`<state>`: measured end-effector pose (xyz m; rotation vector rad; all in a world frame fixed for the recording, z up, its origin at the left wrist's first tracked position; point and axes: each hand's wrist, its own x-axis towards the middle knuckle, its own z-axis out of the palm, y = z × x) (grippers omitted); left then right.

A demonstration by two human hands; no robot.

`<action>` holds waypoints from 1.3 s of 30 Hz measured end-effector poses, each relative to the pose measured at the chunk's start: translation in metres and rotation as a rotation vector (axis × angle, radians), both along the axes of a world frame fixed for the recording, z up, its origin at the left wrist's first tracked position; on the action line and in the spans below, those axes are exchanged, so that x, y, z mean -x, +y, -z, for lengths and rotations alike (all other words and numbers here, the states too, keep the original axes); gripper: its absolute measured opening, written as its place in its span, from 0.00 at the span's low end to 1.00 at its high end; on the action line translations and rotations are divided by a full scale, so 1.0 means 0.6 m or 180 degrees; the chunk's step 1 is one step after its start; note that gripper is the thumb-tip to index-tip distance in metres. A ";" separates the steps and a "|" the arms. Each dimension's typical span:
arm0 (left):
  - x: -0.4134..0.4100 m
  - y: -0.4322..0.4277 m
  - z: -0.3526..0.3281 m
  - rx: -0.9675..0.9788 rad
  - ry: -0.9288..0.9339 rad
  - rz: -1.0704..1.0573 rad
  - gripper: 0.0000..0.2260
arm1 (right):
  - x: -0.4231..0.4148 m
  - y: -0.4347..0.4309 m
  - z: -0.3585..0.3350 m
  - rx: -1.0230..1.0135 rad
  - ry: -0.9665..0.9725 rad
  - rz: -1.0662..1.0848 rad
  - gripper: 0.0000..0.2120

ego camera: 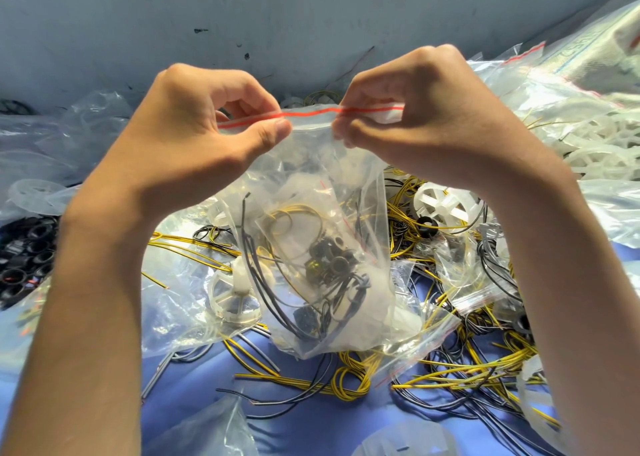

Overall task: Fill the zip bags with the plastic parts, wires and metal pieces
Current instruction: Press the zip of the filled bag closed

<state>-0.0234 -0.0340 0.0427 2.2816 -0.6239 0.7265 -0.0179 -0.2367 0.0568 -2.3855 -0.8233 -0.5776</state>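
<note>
Red-striped at its mouth, the bag (pixel 322 247) hangs above the worktop (pixel 311 417). Your left hand (pixel 194 137) and right hand (pixel 426 116) each pinch that strip. Wires (pixel 287 282) and black parts (pixel 329 258) lie inside; loose wires (pixel 450 376) sprawl below.

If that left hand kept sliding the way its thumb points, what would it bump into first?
Most likely the right hand. The left hand pinches the red strip of the zip bag, thumb aimed along it, and only bare strip lies between them.
</note>
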 end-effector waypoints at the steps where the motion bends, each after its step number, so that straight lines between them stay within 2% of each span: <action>1: 0.000 0.001 0.000 0.0038 0.0025 0.0009 0.02 | 0.000 0.000 0.000 0.0004 -0.0003 0.0000 0.09; 16: -0.005 0.022 0.001 0.0028 0.0253 -0.0041 0.02 | -0.005 0.002 0.004 -0.0076 0.0141 -0.0017 0.10; 31: -0.008 0.025 0.001 -0.0057 -0.0099 -0.0052 0.09 | -0.009 -0.001 0.006 -0.0073 0.0134 -0.0039 0.10; 39: -0.011 0.028 0.004 -0.0046 -0.0025 -0.0083 0.06 | -0.009 -0.002 0.005 -0.0133 0.0205 -0.0065 0.09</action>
